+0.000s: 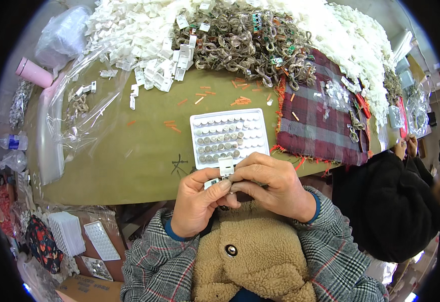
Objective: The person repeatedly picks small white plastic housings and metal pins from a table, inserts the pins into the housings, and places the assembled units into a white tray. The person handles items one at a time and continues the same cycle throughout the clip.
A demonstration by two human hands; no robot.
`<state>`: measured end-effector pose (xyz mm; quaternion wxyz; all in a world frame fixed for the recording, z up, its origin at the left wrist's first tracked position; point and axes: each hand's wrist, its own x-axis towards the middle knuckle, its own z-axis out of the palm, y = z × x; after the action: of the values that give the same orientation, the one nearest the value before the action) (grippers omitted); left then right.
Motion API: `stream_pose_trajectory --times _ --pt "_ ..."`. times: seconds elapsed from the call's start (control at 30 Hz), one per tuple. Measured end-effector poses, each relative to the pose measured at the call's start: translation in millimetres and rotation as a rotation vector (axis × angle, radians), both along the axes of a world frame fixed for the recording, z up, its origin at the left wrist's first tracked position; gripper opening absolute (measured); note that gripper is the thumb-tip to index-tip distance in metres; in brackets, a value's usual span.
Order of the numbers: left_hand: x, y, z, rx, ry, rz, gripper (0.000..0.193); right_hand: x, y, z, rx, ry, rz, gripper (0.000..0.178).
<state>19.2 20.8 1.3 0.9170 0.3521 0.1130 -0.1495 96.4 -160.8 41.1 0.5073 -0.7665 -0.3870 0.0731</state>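
Just above my lap, at the table's near edge, a small white plastic case [226, 165] with an upright flap is gripped in my hands. My left hand [194, 204] is closed, pinching the case from its lower left between thumb and fingers. From the right, my right hand [275, 183] has its thumb and fingertips closed on the same piece; whether a smaller part lies between them is hidden. Right behind my hands lies a white tray [264, 143] with rows of small round pieces, several of them silvery like button cells.
White plastic cases [124, 30] and coiled wires with small circuit boards [235, 45] are heaped at the back. Orange strips [241, 101] lie scattered behind the tray. A plaid cloth [310, 126] is at right, beside a co-worker in black [386, 201]. A pink tumbler [34, 73] lies left.
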Motion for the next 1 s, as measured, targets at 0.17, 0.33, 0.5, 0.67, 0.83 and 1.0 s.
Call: stream_pose_trajectory --times 0.17,0.33,0.5,0.67,0.83,1.0 --pt "-9.6 -1.5 0.1 -0.052 0.008 -0.002 0.021 -3.0 -6.6 4.1 -0.07 0.057 0.089 0.013" --pt "-18.8 -6.1 -1.5 0.006 0.026 -0.028 0.019 -14.0 -6.4 3.4 -0.093 0.002 0.122 0.016" --pt "-18.0 0.7 8.6 0.059 -0.028 0.036 0.018 -23.3 6.2 -3.0 0.176 -0.291 0.047 0.022" --pt "-12.7 5.9 11.1 0.086 -0.036 -0.014 0.02 14.6 -5.6 -8.8 0.071 -0.11 -0.372 0.015" --pt "-4.1 7.5 7.4 0.092 -0.022 -0.009 0.025 41.5 4.4 -26.9 -0.051 -0.263 -0.471 0.019" --pt "1.6 6.2 8.6 0.104 0.023 -0.007 0.025 44.1 6.6 -35.7 -0.196 -0.434 -0.424 0.024"
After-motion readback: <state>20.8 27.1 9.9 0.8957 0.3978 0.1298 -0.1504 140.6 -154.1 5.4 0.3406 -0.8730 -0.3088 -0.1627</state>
